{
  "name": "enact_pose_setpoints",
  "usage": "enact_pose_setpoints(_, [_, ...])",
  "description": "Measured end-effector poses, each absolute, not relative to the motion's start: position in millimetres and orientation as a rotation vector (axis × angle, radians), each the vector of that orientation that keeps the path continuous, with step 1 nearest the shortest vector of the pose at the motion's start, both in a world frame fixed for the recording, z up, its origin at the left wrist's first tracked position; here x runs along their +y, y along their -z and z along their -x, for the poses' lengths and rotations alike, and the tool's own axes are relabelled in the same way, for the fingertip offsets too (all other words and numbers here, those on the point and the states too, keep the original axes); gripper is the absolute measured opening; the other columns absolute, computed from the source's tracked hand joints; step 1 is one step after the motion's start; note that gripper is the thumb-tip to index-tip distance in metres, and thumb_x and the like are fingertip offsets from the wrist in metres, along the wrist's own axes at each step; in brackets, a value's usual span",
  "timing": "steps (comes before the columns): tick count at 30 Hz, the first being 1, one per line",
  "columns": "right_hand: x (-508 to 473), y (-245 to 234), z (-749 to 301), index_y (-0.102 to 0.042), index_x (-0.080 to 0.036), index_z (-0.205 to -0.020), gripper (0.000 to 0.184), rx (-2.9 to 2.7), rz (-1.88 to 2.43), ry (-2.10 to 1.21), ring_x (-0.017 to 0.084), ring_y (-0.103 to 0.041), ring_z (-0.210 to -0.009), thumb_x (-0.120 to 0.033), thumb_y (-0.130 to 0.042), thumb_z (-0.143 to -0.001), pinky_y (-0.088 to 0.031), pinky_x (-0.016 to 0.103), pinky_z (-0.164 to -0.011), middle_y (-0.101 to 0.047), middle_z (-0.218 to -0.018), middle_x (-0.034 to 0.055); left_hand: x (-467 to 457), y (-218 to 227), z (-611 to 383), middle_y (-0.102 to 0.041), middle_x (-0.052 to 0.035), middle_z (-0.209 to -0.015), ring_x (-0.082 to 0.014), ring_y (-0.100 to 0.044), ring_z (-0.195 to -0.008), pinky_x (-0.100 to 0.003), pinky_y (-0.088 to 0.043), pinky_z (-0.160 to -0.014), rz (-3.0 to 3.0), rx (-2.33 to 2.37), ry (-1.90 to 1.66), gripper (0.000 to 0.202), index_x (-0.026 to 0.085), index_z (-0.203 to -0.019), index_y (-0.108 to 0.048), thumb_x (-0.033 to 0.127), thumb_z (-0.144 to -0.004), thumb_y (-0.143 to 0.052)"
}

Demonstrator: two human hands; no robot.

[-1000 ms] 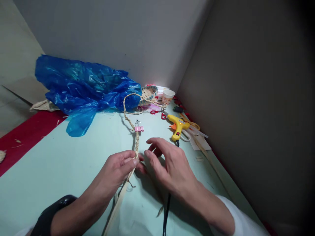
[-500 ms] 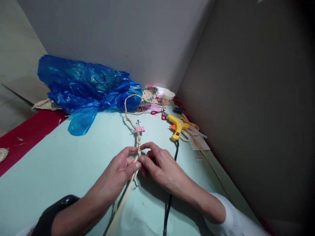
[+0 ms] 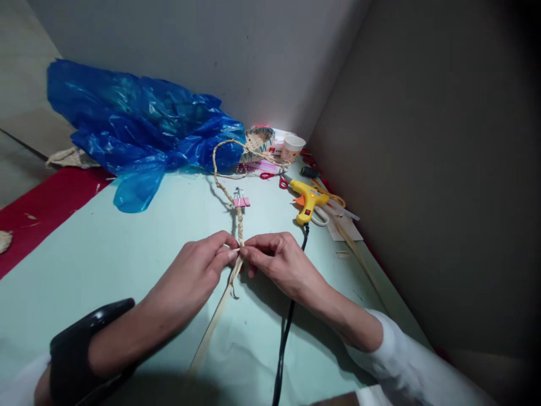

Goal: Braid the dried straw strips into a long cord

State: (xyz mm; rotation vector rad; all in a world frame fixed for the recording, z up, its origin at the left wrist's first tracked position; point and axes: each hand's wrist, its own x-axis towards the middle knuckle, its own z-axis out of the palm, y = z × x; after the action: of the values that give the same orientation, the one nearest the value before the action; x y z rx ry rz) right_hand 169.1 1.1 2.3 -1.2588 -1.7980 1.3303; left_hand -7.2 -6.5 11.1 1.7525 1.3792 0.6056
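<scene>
A braided cord of pale plant fibre (image 3: pixel 240 224) runs down the middle of the table toward me. Near its upper part a pink binder clip (image 3: pixel 242 202) grips it. My left hand (image 3: pixel 207 260) pinches a fibre strand at the lower end of the braid, thumb against fingertips. Opposite it, my right hand (image 3: pixel 279 260) pinches the braid from the right, fingertips nearly meeting those of the left. Below the hands, a long flat fibre strip (image 3: pixel 213 324) and a short curled end hang loose toward the table's near side.
A blue plastic bag (image 3: pixel 143 124) lies at the back left. Behind the cord are a small woven piece (image 3: pixel 258 141) and a paper cup (image 3: pixel 292 148). To the right lie a yellow glue gun (image 3: pixel 308 198) with a black cable (image 3: pixel 284 338), scissors and fibre strips.
Both hands now pinch closer together at the braid's lower end, the left drawing a strand sideways. The view has tilted, so the background things sit higher.
</scene>
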Motion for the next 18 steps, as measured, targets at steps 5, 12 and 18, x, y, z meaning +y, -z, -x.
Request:
enact_pose_setpoints(5, [-2, -2, -167, -0.07, -0.014, -0.07, 0.029, -1.795, 1.272, -1.205, 0.012, -0.05, -0.061, -0.028, -0.051, -0.087, -0.035, 0.022, -0.058, -0.064, -0.064, 0.0007, -9, -20, 8, -0.063, 0.0034, -0.059, -0.0139, -0.051, -0.053, -0.026, -0.034, -0.056, -1.877, 1.473, -0.594, 0.028, 0.022, -0.066, -0.06, 0.03, -0.088, -0.046])
enact_pose_setpoints(12, [-3, -2, -165, -0.07, -0.013, -0.07, 0.028, -1.579, 1.165, -1.406, 0.009, -0.038, -0.055, -0.032, -0.056, -0.086, -0.029, 0.023, -0.054, -0.051, -0.056, -0.0025, -27, -14, -1, -0.061, -0.0014, -0.057, -0.0149, -0.052, -0.049, -0.029, -0.034, -0.054, -2.181, 1.465, -0.64, 0.029, 0.02, -0.064, -0.056, 0.029, -0.089, -0.043])
enact_pose_setpoints(18, [-3, -7, -164, -0.072, -0.012, -0.079, 0.019, -1.295, 1.041, -1.702, 0.005, -0.029, -0.049, -0.029, -0.064, -0.082, -0.026, 0.022, -0.05, -0.061, -0.067, 0.0003, -47, 1, -11, -0.058, -0.0018, -0.055, -0.0151, -0.052, -0.05, -0.03, -0.03, -0.051, -2.726, 1.07, -0.589, 0.026, 0.02, -0.061, -0.052, 0.017, -0.086, -0.045])
